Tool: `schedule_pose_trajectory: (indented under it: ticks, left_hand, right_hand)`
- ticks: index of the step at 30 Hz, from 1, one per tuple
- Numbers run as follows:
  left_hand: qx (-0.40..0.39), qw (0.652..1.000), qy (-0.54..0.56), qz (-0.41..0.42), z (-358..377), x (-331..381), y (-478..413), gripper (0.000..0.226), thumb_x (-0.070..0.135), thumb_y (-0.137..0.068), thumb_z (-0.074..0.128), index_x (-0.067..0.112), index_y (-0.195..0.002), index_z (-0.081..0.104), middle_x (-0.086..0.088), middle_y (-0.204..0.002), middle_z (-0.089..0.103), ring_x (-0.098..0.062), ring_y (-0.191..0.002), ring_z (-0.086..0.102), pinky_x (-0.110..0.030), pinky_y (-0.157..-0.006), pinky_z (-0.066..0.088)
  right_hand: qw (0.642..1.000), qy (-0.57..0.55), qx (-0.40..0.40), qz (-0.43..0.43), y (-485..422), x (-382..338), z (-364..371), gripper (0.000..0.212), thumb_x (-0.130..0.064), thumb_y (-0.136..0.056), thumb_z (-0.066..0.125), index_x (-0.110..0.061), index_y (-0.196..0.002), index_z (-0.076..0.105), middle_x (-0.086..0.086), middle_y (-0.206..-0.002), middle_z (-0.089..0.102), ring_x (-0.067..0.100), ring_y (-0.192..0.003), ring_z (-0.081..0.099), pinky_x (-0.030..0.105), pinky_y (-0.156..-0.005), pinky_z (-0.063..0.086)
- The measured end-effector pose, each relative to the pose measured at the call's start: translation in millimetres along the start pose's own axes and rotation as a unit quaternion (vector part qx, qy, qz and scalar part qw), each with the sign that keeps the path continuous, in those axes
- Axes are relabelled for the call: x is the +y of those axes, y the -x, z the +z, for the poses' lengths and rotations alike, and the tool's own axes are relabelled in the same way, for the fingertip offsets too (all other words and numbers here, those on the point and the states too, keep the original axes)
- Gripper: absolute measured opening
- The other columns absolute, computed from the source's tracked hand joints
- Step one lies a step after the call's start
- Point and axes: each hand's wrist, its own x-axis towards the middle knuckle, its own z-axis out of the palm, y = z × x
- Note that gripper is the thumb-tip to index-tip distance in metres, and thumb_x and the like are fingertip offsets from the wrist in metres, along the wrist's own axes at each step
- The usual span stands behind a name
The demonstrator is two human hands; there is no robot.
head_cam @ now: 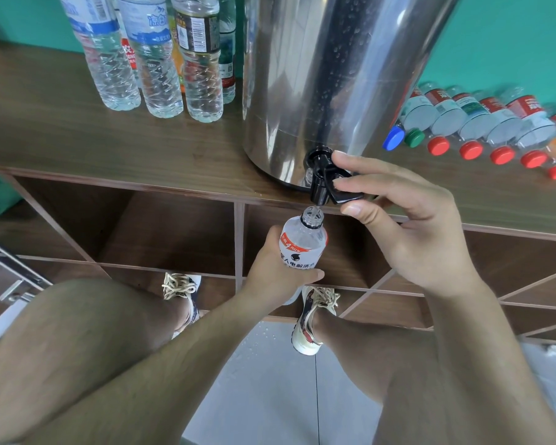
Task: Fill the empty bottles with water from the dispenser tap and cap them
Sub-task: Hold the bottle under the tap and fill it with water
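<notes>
The left hand [278,271] is wrapped round the body of a clear bottle [303,242], with the thumb lying across the lower part of its white and orange label. It holds the bottle upright below the front edge of the bench [109,149]. The bottle has no cap, and its open mouth sits right under the spout of the black tap [320,187]. A thin thread of water seems to run from spout to mouth, though it is too fine to be sure of.

The right hand [408,226] pinches the tap's flat lever [347,195], with the thumb beneath it and the forefinger over the top. The other fingers are loosely curled behind.

The tap juts from the foot of a steel dispenser [334,75], which stands at the front edge of the bench, its wall beaded with droplets. At the back left of the bench stands a cluster of upright bottles [161,59] holding clear water. To the right of the dispenser, a row of capped bottles [482,123] lies on its side, one touching the next. Their caps point toward the front edge: one blue, one green, the rest red.

Under the bench top are open wooden compartments [174,232]. The person's bare knees and laced shoes [312,319] are on a grey tiled floor [270,380] spotted with water.
</notes>
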Motion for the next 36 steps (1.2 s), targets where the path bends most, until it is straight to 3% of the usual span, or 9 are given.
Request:
schedule_pose_trajectory:
  ticks: [17, 27, 36]
  left_hand:
    - [-0.002, 1.0, 0.005, 0.007, 0.6, -2.0, -1.0, 0.078, 0.017, -0.074, 0.092, 0.034, -0.127, 0.037, 0.022, -0.107, 0.054, 0.0, -0.097, 0.056, 0.001, -0.066, 0.043]
    - [-0.002, 1.0, 0.003, 0.005, 1.0, -1.0, -0.9, 0.077, 0.017, -0.075, 0.091, 0.034, -0.126, 0.037, 0.022, -0.105, 0.053, 0.0, -0.095, 0.055, 0.004, -0.063, 0.04]
    - [-0.003, 1.0, -0.001, 0.003, 1.0, -0.4, -1.4, 0.077, 0.018, -0.075, 0.091, 0.036, -0.126, 0.035, 0.024, -0.104, 0.051, 0.001, -0.095, 0.054, 0.004, -0.063, 0.041]
  right_hand:
    - [1.0, -0.014, 0.002, 0.003, 0.1, 0.0, 0.4, 0.023, 0.0, -0.096, 0.067, -0.009, -0.117, 0.07, 0.003, -0.138, 0.064, 0.009, -0.129, 0.063, 0.015, -0.097, 0.048]
    - [1.0, -0.012, 0.0, 0.002, 0.2, 1.5, 1.5, 0.018, -0.001, -0.098, 0.065, -0.01, -0.114, 0.07, 0.004, -0.139, 0.064, 0.011, -0.118, 0.068, 0.018, -0.092, 0.049]
    - [1.0, -0.009, -0.01, -0.001, 0.1, 0.9, 6.6, 0.016, 0.001, -0.1, 0.06, -0.009, -0.112, 0.064, 0.006, -0.144, 0.06, 0.011, -0.127, 0.062, 0.017, -0.088, 0.048]
